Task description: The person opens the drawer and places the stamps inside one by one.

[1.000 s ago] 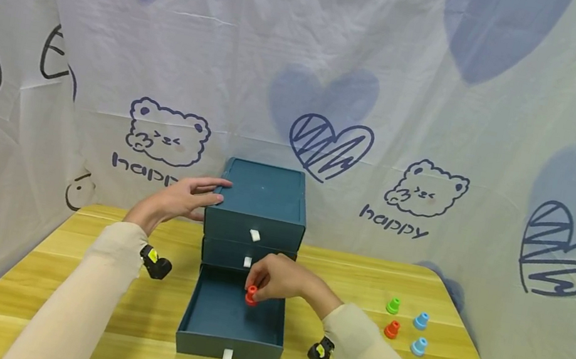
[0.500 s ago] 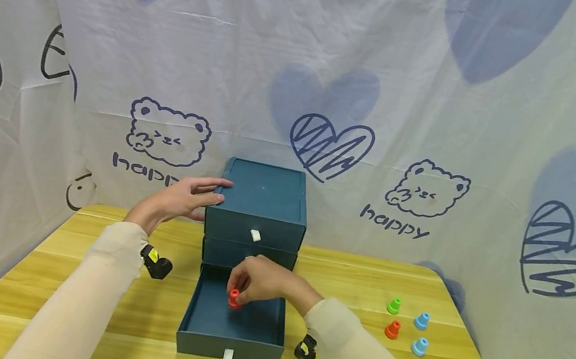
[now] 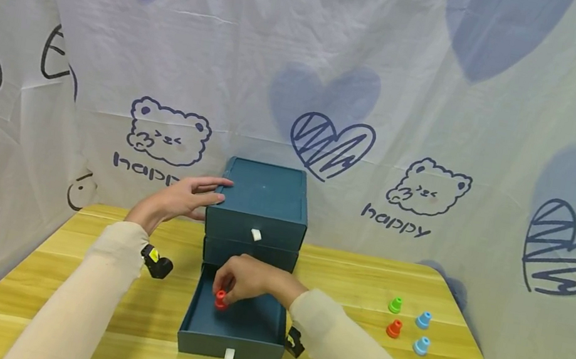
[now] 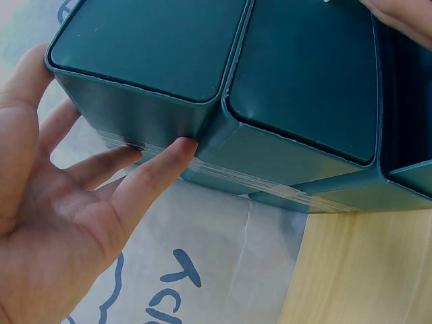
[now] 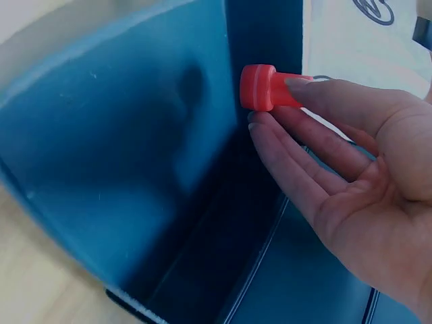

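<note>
My right hand [image 3: 246, 279] pinches a small red plastic peg [image 3: 220, 301] with a wide round base, between thumb and fingers. It is at the left part of the pulled-out bottom drawer [image 3: 230, 348]. In the right wrist view the red peg [image 5: 260, 88] is close to the drawer's inner surface; whether it touches I cannot tell. My left hand [image 3: 179, 198] rests on the upper left side of the dark teal drawer cabinet [image 3: 263, 191]. The left wrist view shows its fingers [image 4: 152, 177] spread and fairly straight against the cabinet side [image 4: 135, 111].
Several similar pegs stand on the wooden table [image 3: 357, 280] at the right: a green one [image 3: 395, 305], another red one [image 3: 394, 329], a blue one [image 3: 423, 320] and a second blue one [image 3: 421, 345]. The two upper drawers, with white pull tabs [image 3: 256, 235], are closed. A printed cloth [image 3: 262, 61] hangs behind.
My right hand has moved left inside the open drawer and slightly toward me, carrying the red peg. The left hand has stayed on the cabinet.
</note>
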The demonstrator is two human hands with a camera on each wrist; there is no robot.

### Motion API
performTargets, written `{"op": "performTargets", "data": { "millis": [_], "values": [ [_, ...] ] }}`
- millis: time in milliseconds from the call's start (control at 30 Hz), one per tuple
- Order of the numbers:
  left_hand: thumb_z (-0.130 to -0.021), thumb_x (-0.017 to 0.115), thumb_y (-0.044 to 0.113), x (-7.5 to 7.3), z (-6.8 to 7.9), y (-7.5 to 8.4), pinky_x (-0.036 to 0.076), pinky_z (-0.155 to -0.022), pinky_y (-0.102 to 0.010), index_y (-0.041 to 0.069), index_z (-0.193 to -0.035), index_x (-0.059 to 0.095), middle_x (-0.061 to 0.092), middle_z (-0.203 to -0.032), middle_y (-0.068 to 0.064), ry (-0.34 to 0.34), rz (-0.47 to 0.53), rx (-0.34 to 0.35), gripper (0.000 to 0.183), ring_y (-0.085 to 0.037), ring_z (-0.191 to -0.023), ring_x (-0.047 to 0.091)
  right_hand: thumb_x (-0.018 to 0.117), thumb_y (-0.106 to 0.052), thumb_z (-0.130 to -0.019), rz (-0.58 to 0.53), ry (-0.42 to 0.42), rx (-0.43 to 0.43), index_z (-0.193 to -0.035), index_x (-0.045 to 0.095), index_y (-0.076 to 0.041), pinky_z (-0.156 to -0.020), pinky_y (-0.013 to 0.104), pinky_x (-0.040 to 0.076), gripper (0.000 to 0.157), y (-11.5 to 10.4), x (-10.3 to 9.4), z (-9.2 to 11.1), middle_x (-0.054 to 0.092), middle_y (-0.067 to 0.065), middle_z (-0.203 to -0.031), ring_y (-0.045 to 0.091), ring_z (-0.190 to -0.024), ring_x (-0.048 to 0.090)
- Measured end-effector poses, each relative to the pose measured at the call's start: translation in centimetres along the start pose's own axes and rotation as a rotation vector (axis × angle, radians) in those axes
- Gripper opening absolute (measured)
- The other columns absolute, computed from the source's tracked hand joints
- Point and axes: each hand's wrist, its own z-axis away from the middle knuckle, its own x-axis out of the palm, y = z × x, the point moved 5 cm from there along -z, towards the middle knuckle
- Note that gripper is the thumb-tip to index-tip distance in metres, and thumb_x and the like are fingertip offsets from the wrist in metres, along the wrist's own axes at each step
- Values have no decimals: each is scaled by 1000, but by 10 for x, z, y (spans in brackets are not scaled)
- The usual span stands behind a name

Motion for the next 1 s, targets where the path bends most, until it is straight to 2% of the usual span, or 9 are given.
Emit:
{"op": "performTargets", "data": {
  "millis": [267,667,833,1000],
  "values": [
    [-106,58,41,1,0,1,44,-114,-63,24,-161,38,22,-172,-14,-5,0,9,61,-45,-154,32,78,-6,-90,28,-42,5,-108,78,-10,-75,12,54,18,-3,8,-10,76,-1,-103,-1,-84,62],
    [-105,59,42,-1,0,0,44,-114,-64,25,-160,39,24,-172,-13,-6,2,12,61,-44,-154,32,78,-5,-91,10,-46,-8,-111,78,-9,-76,11,54,21,4,18,-16,77,2,-108,-1,-86,64],
    [-105,59,41,0,1,0,44,-114,-64,24,-160,39,23,-172,-13,-9,8,16,61,-44,-155,31,77,-7,-92,16,-46,-35,-115,77,-9,-79,11,54,23,5,21,-14,78,2,-112,1,-92,69],
    [-105,59,41,0,1,0,43,-115,-65,24,-160,39,23,-173,-13,-8,9,14,61,-45,-155,30,77,-7,-92,-62,-32,-68,-119,76,-6,-83,12,56,27,3,16,-6,77,8,-118,10,-101,73]
  ]
}}
